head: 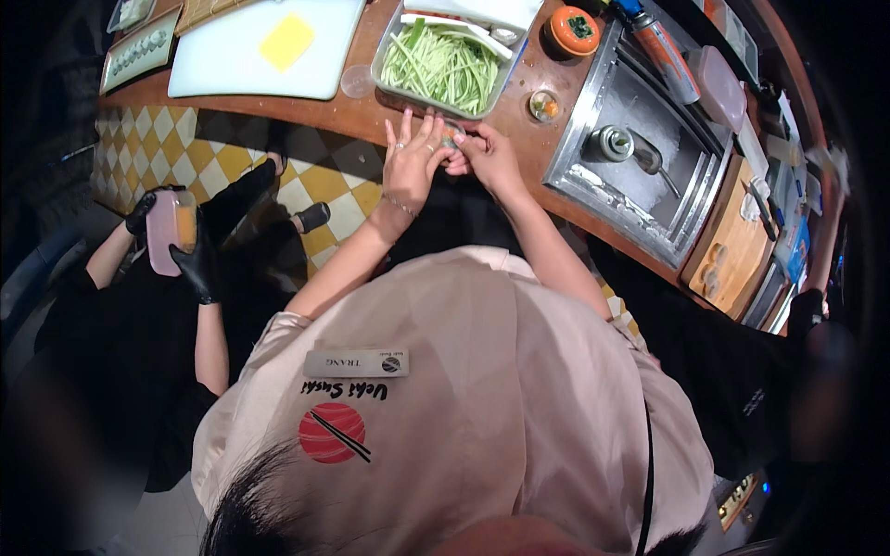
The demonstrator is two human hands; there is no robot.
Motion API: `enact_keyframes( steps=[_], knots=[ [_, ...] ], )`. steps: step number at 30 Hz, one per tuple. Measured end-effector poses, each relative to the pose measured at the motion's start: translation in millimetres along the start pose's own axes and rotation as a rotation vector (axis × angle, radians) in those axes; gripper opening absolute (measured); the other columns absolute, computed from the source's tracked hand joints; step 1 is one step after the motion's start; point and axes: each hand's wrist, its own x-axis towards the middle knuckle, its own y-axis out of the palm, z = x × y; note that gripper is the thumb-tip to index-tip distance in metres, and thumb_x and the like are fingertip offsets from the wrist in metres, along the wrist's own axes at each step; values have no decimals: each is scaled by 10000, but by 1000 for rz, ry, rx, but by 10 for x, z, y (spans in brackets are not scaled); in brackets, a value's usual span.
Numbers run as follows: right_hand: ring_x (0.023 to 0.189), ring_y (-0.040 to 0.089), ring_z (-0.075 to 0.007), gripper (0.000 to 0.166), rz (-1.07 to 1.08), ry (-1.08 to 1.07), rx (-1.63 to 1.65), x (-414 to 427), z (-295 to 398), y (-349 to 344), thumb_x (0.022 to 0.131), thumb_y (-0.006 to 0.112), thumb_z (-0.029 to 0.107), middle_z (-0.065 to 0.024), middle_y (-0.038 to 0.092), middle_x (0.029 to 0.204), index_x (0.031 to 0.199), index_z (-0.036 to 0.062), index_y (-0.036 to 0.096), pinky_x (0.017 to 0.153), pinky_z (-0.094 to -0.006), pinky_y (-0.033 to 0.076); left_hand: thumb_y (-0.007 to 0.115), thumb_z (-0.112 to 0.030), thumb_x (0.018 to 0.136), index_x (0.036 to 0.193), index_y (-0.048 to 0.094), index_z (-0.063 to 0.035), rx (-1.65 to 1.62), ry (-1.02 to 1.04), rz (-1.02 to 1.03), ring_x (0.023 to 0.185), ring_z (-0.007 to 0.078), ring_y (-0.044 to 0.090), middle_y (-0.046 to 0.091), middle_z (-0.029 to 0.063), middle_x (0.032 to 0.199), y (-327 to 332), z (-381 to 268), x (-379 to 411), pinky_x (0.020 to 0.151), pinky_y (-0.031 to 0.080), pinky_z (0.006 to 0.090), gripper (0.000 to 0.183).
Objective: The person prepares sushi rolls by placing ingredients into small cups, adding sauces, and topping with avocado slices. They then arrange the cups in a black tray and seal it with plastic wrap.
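Note:
Both hands are at the counter's front edge, just below a clear container (502, 104) of shredded green vegetable with white strips on top. My right hand (490, 156) holds a small round clear cup (453, 133) with orange and green contents between thumb and fingers. My left hand (410, 160), with rings on it, lies with its fingers spread and its thumb side against the cup. A similar small cup (544, 106) stands on the wooden counter (525, 142) to the right. A clear round lid (357, 81) lies left of the container.
A white cutting board (208, 59) bears a yellow square sheet (287, 42). An orange lidded pot (574, 32) stands beside a metal ice well (584, 132) holding a jar and scoop. Further right is a wooden board (730, 243) with a knife. At left, a person's gloved hands hold a pink-lidded container (163, 233).

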Motion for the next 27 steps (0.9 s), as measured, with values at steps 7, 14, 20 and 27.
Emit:
enact_keyframes(
  steps=[7,14,20,27],
  knots=[
    [610,629,-142,236,3,-3,10,-8,16,11,924,537,99,-111,637,754,1118,-34,512,544,-271,570,556,-197,872,1310,458,0,180,74,-47,1297,318,375,427,167,1377,-100,-151,-16,1085,200,506,490],
    [571,617,-140,220,-46,-1,36,-15,-12,35,921,540,96,-110,626,723,1102,-26,517,521,-274,564,502,-166,915,1345,419,-26,57,11,-25,1302,314,363,405,136,1398,-9,-128,-25,1098,185,495,459],
    [563,620,-143,231,-156,-105,-237,-212,85,102,897,559,60,-108,626,708,1109,-29,568,482,-273,545,367,-187,970,1347,333,82,-316,-264,-224,1336,349,285,330,218,1422,116,-218,140,1118,56,500,464],
    [604,640,-140,251,-165,-112,-199,-194,-62,4,876,582,41,-133,669,810,1114,-39,590,511,-261,541,429,-193,910,1353,162,168,132,-527,-242,1373,420,72,166,313,1436,404,-340,402,1118,-3,514,631]
  ],
)
